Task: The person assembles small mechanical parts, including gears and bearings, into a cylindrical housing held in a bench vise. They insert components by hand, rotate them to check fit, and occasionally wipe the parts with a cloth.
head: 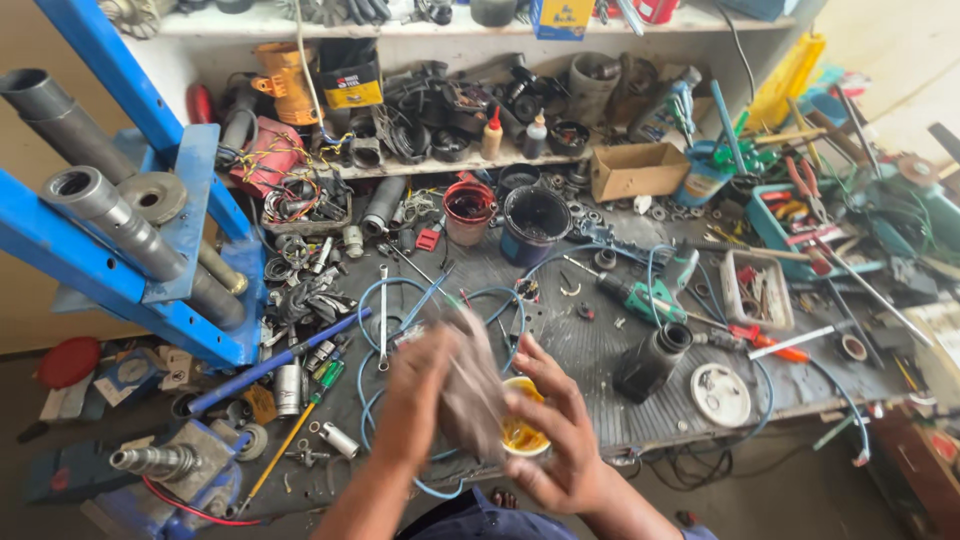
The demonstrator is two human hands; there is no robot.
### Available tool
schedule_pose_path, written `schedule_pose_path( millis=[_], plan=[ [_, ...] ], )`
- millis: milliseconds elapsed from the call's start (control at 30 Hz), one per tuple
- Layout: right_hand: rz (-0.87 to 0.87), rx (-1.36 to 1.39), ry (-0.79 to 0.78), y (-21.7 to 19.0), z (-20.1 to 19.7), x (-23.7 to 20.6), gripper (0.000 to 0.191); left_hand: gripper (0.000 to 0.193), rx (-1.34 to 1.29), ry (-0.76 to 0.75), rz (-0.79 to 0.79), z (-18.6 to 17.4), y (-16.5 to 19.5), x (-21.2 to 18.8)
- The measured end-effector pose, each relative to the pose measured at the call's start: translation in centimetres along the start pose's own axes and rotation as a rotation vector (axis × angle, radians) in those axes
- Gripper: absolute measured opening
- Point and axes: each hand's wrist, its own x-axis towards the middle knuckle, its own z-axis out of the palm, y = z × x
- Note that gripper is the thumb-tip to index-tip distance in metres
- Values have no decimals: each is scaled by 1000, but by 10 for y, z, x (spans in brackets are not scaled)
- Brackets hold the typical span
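My left hand grips a crumpled grey rag and presses it against the side of a small yellow cup with white rim. My right hand cradles that cup from below and behind, fingers wrapped around it. Both hands are blurred with motion and hover above the front edge of a cluttered grey workbench. A thin blue hose loops on the bench just behind my hands.
A black cylinder part and round white lid lie right of my hands. A blue press frame with steel shafts stands left. Dark-filled tubs, a cardboard box, a green drill, wrenches, pliers and sockets crowd bench and shelf.
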Motion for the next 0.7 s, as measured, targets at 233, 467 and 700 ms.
schedule_pose_path(
  millis=[233,467,700],
  plan=[
    [350,510,238,48,-11,-36,49,64,-734,-392,-155,79,-44,-61],
    [1053,924,-41,121,-41,-43,30,70,941,-455,625,116,-43,-43],
    [809,144,151,115,-93,-7,33,39,1201,-513,651,114,32,-46]
  ],
)
